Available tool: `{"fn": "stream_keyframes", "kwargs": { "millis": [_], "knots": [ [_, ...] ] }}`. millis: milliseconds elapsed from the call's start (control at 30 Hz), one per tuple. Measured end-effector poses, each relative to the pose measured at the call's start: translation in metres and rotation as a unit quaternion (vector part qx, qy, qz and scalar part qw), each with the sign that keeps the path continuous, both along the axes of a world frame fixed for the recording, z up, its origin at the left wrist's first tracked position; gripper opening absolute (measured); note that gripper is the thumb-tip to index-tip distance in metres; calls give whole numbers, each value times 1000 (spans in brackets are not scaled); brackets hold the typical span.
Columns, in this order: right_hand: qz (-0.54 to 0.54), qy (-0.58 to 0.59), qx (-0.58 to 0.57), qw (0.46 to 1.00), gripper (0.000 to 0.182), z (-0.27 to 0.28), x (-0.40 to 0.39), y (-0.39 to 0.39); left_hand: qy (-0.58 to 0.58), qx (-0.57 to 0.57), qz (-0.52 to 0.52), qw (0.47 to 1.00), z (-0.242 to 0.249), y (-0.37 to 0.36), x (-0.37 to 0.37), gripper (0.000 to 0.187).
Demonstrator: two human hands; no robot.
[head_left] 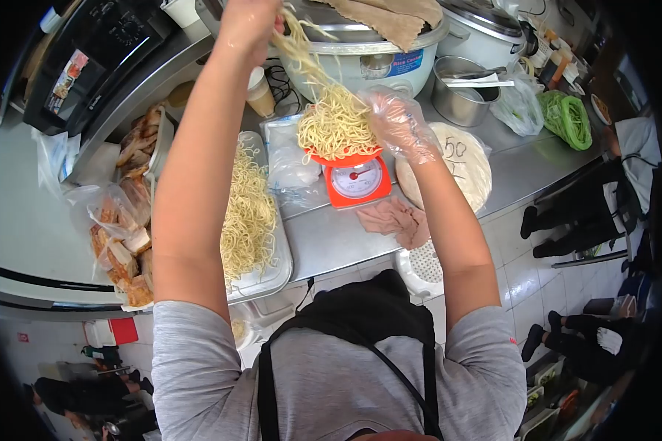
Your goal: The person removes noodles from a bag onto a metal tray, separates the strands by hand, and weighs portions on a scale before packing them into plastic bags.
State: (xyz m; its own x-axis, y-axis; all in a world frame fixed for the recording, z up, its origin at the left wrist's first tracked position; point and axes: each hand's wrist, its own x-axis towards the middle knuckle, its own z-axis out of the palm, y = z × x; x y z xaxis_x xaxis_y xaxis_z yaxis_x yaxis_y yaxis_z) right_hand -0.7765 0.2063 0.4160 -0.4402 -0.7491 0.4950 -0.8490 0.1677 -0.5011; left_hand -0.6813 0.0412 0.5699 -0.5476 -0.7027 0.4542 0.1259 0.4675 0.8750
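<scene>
The noodle heap is on the pan of the red scale, and long strands rise from it. I judge the noodles soft, bendable and rather light, perhaps a little slippery and easy to tangle or tear; a loose bunch is best taken from above, and the heap is best supported at its side. The left hand, high behind the scale and to its left, is closed on the noodle strands; the picture edge cuts it, so I cannot tell each finger. The right hand, in a clear glove, rests against the heap's right side, its fingers partly bent; whether it grips any noodles, I cannot tell.

Behind the scale stands the rice cooker, its contents hidden. Left of the scale, the metal tray carries many loose noodles. Right of and behind the scale, the steel pot has utensils across its mouth.
</scene>
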Motion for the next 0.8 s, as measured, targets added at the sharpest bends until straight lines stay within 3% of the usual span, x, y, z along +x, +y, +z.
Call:
{"fn": "stream_keyframes", "kwargs": {
  "millis": [33,133,200,300,367,433,500,567,633,767,800],
  "knots": [
    [0,15,9,1000,24,0,2,1,34,65,-40,996,13,11,2,39],
    [11,69,23,997,28,1,4,2,136,105,-55,984,43,22,4,41],
    [30,119,16,992,28,4,2,3,142,83,-72,984,53,17,3,43],
    [51,307,-29,950,29,15,-16,-1,119,46,-73,989,60,19,-1,45],
    [88,258,-128,954,30,37,-23,-16,112,55,-89,988,58,27,-2,45],
    [148,126,-174,965,30,66,-16,-22,110,83,-121,983,54,34,-4,46],
    [225,-88,-161,957,26,103,2,-25,92,68,-121,986,46,32,-7,46],
    [359,-261,-252,860,23,108,17,-41,57,61,-108,991,44,36,-5,45],
    [149,-200,-78,965,34,110,15,-41,69,63,-114,989,42,34,-2,44],
    [76,-82,-104,988,29,92,10,-43,67,77,-100,990,49,33,15,39],
    [101,-62,-127,985,27,79,2,-49,81,69,-89,990,52,29,17,37]
  ]
}}
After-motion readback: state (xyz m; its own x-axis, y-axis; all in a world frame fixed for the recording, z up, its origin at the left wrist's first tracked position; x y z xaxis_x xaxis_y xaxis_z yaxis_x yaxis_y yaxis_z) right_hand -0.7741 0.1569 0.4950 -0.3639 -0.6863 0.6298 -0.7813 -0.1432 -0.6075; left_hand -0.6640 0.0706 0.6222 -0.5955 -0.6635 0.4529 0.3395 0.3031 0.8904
